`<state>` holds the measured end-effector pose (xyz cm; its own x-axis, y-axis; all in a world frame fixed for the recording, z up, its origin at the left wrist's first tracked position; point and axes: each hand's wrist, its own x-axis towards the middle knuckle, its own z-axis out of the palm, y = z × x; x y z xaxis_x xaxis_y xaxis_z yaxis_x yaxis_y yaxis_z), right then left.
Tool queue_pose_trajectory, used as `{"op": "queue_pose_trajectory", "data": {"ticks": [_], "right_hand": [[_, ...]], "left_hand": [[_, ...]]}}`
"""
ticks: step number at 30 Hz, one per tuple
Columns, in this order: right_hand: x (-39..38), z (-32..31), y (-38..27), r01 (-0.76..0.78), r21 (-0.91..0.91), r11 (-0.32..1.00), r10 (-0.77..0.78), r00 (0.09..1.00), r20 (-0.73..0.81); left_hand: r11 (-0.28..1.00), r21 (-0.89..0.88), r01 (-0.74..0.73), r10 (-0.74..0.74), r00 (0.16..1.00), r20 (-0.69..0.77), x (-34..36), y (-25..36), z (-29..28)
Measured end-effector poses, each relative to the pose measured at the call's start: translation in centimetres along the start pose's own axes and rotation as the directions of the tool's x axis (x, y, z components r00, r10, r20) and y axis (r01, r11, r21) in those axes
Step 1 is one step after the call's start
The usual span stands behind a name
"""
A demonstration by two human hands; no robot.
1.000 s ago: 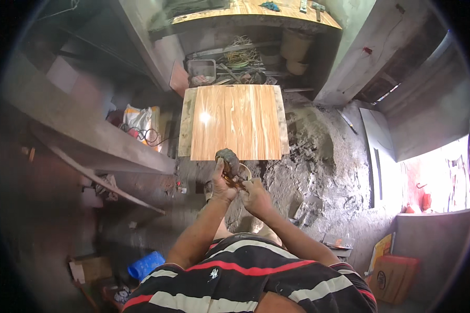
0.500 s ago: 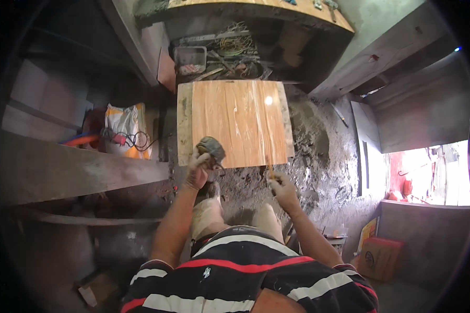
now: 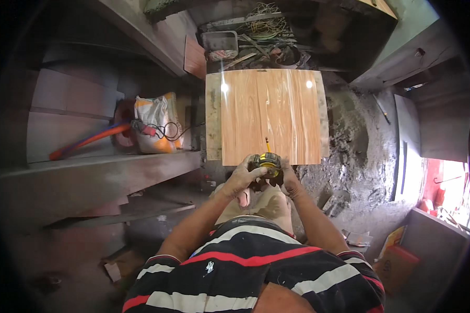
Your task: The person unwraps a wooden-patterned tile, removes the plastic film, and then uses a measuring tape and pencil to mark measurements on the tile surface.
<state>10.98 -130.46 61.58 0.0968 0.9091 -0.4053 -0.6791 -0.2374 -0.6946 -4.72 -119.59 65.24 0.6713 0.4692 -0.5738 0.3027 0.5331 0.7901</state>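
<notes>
A black and yellow tape measure (image 3: 268,166) is held close in front of my body, just off the near edge of a wood-grain tile (image 3: 271,115). My left hand (image 3: 242,176) is closed around its left side, thumb across the front. My right hand (image 3: 290,180) is closed against the right side of the case. From behind the case a thin yellow pencil (image 3: 267,145) points away over the tile. Its lower end, and the right fingers gripping it, are hidden by the tape measure.
The tile rests on a stained board (image 3: 213,122) above wet, mortar-smeared ground (image 3: 350,156). A grey tub (image 3: 220,44) and coiled wire (image 3: 265,23) lie beyond. Left, a white-and-orange sack (image 3: 154,122) stands behind a low concrete wall (image 3: 104,177). A red box (image 3: 399,266) sits right.
My left hand has carried the tape measure rightward and my right hand has come in to meet it with the pencil. The view has shifted, so the tile appears farther right.
</notes>
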Motion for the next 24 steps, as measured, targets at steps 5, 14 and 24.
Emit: {"op": "queue_pose_trajectory", "data": {"ticks": [5, 14, 24], "right_hand": [[3.2, 1.1, -2.7, -0.138, 0.205, 0.969, 0.13, 0.99, 0.053], [12.7, 2.5, -3.9, -0.181, -0.493, 0.851, 0.221, 0.975, 0.024], [27.4, 3.3, -7.0, -0.146, -0.989, 0.024, 0.064, 0.987, -0.144]], "left_hand": [[0.959, 0.248, -0.139, 0.142, 0.99, 0.006, 3.2, 1.8, -3.6], [0.893, -0.251, 0.373, -0.324, 0.921, 0.215, 8.9, 6.2, -14.9], [0.979, 0.085, 0.186, -0.183, 0.982, -0.041, 22.9, 7.4, -34.0]]}}
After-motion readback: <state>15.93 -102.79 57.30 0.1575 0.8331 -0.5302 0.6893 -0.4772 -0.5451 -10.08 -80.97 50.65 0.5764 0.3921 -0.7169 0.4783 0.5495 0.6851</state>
